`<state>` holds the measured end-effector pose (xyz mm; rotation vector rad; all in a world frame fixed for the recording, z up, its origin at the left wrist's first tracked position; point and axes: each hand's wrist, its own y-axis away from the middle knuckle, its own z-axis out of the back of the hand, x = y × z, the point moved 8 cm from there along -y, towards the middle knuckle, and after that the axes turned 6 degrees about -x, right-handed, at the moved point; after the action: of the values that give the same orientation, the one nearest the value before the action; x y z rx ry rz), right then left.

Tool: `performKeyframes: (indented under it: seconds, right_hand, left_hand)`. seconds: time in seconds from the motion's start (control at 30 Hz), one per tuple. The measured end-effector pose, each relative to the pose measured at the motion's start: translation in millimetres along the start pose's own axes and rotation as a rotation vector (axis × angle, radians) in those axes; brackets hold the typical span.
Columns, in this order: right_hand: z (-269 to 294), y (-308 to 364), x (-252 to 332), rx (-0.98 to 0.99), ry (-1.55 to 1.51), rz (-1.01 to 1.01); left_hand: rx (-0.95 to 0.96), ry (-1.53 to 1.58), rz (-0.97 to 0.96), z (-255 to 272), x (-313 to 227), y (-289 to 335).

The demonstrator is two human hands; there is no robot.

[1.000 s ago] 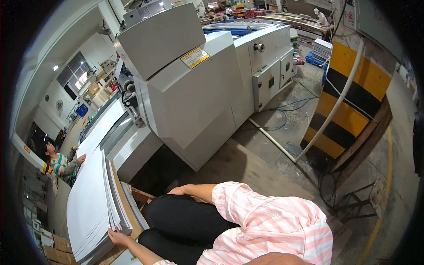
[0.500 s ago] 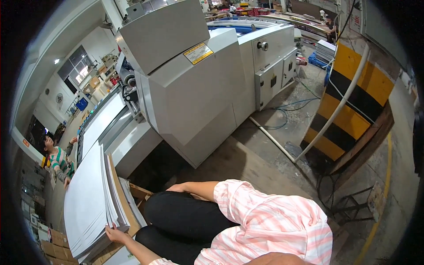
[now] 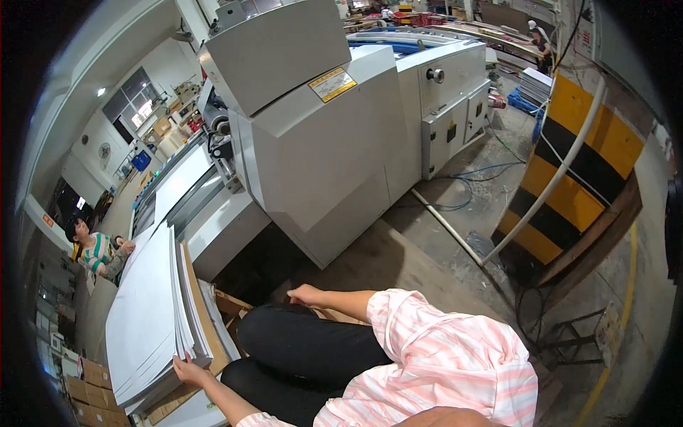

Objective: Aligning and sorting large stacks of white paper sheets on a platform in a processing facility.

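A thick stack of large white sheets lies at the left. Its near edge is fanned into several layers. My left hand is at the stack's near right corner, its fingers closed on the edges of the sheets. My right hand is curled into a loose fist just above my black-trousered thigh, and I see nothing in it. Across the stack another person in a striped top has a hand at the far left edge of the paper.
Brown board stands along the stack's right side. A big grey machine fills the middle, its feed bed running away at left. A yellow-black striped panel, a bent pipe and a small stool are at right.
My right hand has lifted from my thigh and curled its fingers. The other person's hands have shifted up along the stack's far edge. My left hand stays at the corner.
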<state>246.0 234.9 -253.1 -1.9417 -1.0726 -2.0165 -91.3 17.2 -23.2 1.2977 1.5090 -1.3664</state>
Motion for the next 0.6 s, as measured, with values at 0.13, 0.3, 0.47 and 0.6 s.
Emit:
performKeyframes:
  seconds: [0.13,0.3,0.47,0.6]
  right_hand:
    - [31,32,-42,-0.034,0.257,0.132]
    - [33,32,-57,-0.053,0.299,0.095]
    - [10,53,-47,-0.026,0.434,-0.117]
    - [63,51,-113,0.015,0.668,0.053]
  left_hand:
    - [0.022,-0.021,0.004,-14,6,6]
    - [0.036,-0.007,-0.015,-14,8,1]
    - [-0.06,0.005,-0.019,39,3,-24]
    - [0.014,0.016,0.022,-11,4,5]
